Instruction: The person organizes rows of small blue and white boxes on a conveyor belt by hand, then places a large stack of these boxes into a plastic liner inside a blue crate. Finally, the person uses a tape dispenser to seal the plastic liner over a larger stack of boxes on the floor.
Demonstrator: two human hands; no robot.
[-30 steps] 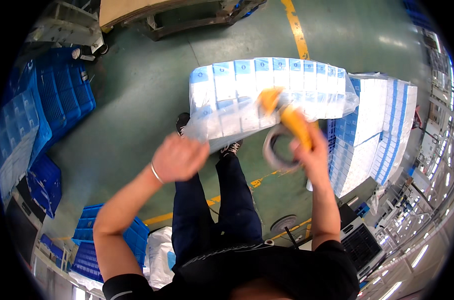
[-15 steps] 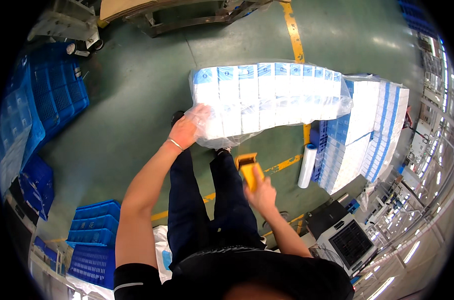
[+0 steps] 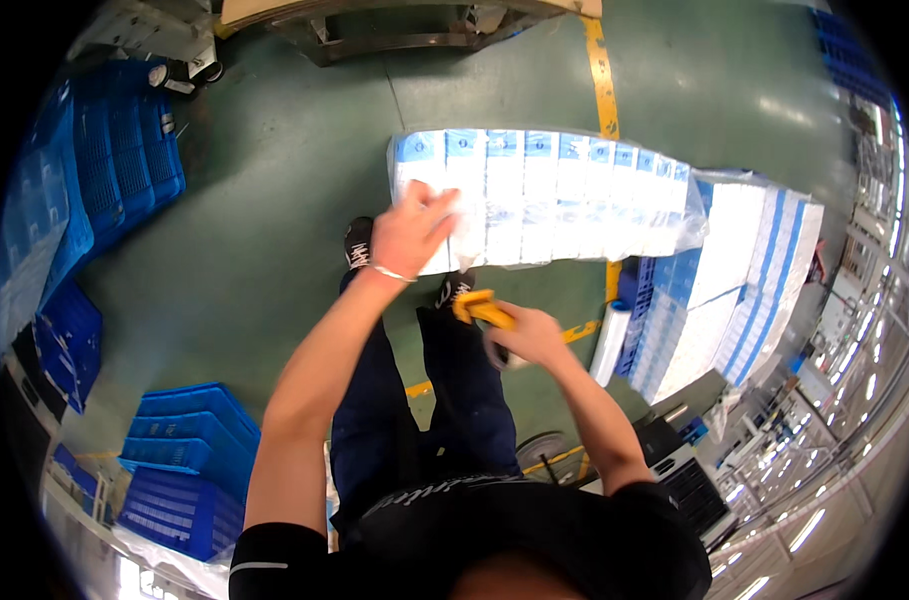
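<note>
A long row of white boxes with blue ends (image 3: 554,200), wrapped in clear plastic film, lies across in front of me. My left hand (image 3: 411,232) is over the row's left end, its fingers apart and slightly blurred against the film. Whether it presses on the film I cannot tell. In my right hand (image 3: 532,335) is a yellow tape dispenser (image 3: 482,308), gripped by its body, with a pale round roll below it. The dispenser is apart from the boxes, nearer to my legs.
More white and blue boxes (image 3: 719,270) are stacked at the right, beside a roll of clear film (image 3: 609,342). Blue plastic crates (image 3: 124,155) stand at the far left, and stacked blue crates (image 3: 179,450) at the near left. A wooden-topped cart (image 3: 404,15) is at the far edge.
My left hand has moved from the loose film at the row's left end up and rightward over its face. My right hand has raised and turned the tape dispenser. The loose film now lies closer in.
</note>
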